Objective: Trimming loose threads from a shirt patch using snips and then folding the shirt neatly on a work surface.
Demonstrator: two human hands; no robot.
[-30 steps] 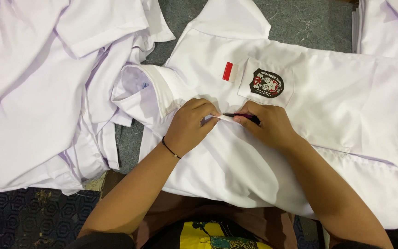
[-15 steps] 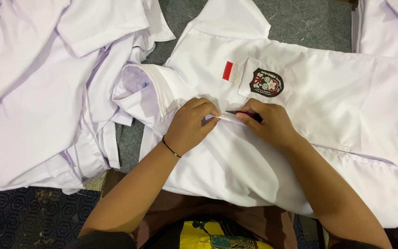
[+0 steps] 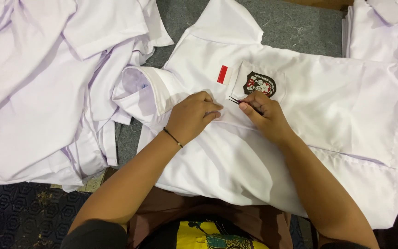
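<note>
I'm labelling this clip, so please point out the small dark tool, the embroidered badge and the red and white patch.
small dark tool [image 3: 236, 100]: head view, on its thin tips beside the right hand.
embroidered badge [image 3: 260, 84]: head view, its middle.
red and white patch [image 3: 225, 74]: head view, its centre.

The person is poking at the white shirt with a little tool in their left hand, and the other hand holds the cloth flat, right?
Not quite. The little tool is in the right hand, not the left. The left hand is the one pressing the white shirt flat, just beside the tool's tip. The head view shows it.
</note>
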